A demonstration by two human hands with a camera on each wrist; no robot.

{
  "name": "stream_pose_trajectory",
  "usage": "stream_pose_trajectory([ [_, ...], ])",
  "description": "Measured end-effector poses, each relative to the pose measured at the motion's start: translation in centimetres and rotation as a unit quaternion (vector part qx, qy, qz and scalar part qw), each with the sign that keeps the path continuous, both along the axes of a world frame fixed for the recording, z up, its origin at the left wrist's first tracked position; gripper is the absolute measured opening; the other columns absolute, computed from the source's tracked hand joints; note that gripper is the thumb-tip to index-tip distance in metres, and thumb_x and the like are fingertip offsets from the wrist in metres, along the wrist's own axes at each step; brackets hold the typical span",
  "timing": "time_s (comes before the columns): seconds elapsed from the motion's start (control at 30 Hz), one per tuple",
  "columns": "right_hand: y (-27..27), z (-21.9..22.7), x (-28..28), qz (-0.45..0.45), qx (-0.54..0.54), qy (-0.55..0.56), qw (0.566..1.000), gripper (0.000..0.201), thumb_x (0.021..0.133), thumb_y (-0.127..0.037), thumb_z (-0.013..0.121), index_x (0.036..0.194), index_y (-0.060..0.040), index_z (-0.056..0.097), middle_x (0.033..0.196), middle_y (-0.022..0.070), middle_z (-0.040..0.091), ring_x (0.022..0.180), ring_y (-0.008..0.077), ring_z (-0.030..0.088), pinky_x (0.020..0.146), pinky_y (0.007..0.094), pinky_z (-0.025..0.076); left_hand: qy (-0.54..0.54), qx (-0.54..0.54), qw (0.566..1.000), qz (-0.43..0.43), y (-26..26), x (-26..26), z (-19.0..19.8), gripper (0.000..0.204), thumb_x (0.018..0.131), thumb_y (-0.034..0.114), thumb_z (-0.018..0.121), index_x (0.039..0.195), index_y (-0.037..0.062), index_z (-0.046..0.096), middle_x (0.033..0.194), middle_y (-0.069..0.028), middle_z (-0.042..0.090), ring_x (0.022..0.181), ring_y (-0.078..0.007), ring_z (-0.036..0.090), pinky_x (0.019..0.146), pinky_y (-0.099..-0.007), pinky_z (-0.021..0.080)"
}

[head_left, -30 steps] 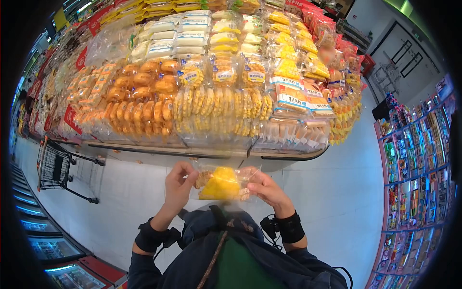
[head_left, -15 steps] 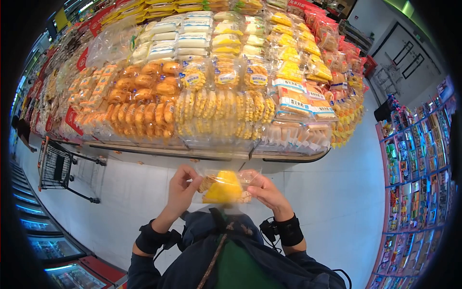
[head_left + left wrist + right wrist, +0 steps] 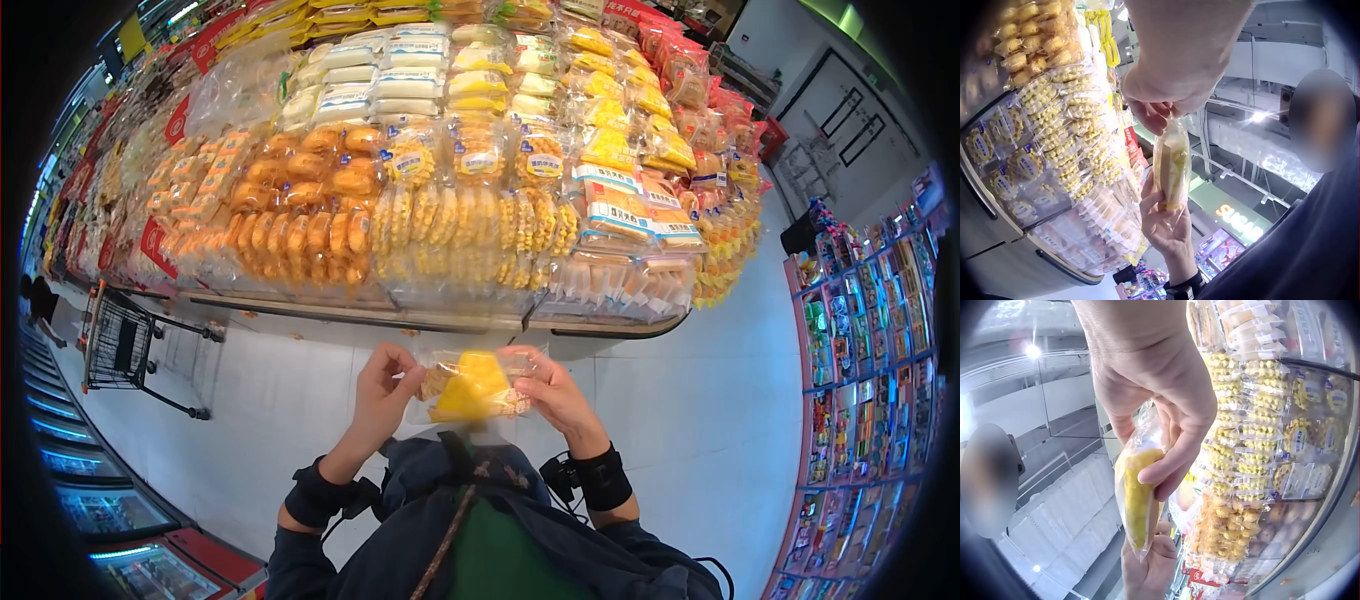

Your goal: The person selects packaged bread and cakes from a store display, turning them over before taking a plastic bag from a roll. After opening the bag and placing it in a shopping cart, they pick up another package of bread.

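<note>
In the head view, both hands hold a packaged bread [image 3: 470, 385] in a clear wrapper with a large yellow panel, in front of the body. My left hand [image 3: 383, 392] pinches the wrapper at its left end between thumb and fingers. At the opposite end my right hand [image 3: 557, 398] grips the pack, thumb toward the body. The left wrist view has the pack [image 3: 1171, 165] edge-on, pale bread showing through the film. From the right wrist, its yellow side [image 3: 1140, 494] shows below the curled fingers of the right hand [image 3: 1166, 406].
A wide display [image 3: 520, 325] of bagged breads and waffles stands ahead, its front edge just beyond the hands. At the left are a shopping cart [image 3: 120, 345], a person [image 3: 42, 300] and freezers [image 3: 130, 580]. Shelves of small packs [image 3: 870, 370] line the right.
Both hands keep hold of the bread pack, which has shifted slightly to the right in the head view. A person has come into view by the cart at the far left.
</note>
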State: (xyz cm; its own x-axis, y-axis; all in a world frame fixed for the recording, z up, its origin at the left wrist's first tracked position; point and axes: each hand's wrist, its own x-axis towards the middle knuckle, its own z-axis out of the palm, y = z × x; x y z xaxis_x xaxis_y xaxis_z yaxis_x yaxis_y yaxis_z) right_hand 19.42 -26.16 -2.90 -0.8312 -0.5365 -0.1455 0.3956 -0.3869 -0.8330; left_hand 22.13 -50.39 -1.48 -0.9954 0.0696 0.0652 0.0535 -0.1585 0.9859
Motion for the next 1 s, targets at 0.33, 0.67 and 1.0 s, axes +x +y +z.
stream_pose_trajectory([
  [0.33,2.3,1.3,-0.5,-0.030,0.034,-0.006,0.999,0.040,0.081,-0.013,0.058,0.117,-0.0042,0.043,0.107,0.0058,0.053,0.091,0.0124,0.054,0.074,0.0260,0.046,0.358,-0.534,0.762,-0.083,3.7,-2.1,4.3,0.077,0.060,0.035,0.076,0.121,0.0110,0.036,0.128,-0.0111,0.037,0.122,-0.0301,0.034,0.102,-0.0503,0.019],
  [0.67,4.7,3.8,-3.7,-0.033,-0.061,0.065,0.995,0.060,0.080,-0.029,0.061,0.127,-0.0016,0.034,0.118,0.0120,0.049,0.105,0.0220,0.050,0.083,0.0345,0.044,0.421,-0.605,0.639,-0.222,6.6,-9.1,9.8,0.086,0.055,0.030,0.076,0.128,0.0099,0.035,0.115,-0.0087,0.044,0.101,-0.0247,0.045,0.088,-0.0387,0.035],
  [1.0,12.5,8.1,-13.3,-0.213,0.074,0.140,0.964,0.041,0.082,-0.032,0.054,0.109,-0.0024,0.046,0.102,0.0158,0.057,0.080,0.0256,0.059,0.065,0.0310,0.048,0.518,-0.597,0.608,-0.066,10.8,-33.3,18.5,0.083,0.055,0.020,0.075,0.126,0.0053,0.034,0.115,-0.0132,0.045,0.103,-0.0294,0.046,0.087,-0.0375,0.038],
])
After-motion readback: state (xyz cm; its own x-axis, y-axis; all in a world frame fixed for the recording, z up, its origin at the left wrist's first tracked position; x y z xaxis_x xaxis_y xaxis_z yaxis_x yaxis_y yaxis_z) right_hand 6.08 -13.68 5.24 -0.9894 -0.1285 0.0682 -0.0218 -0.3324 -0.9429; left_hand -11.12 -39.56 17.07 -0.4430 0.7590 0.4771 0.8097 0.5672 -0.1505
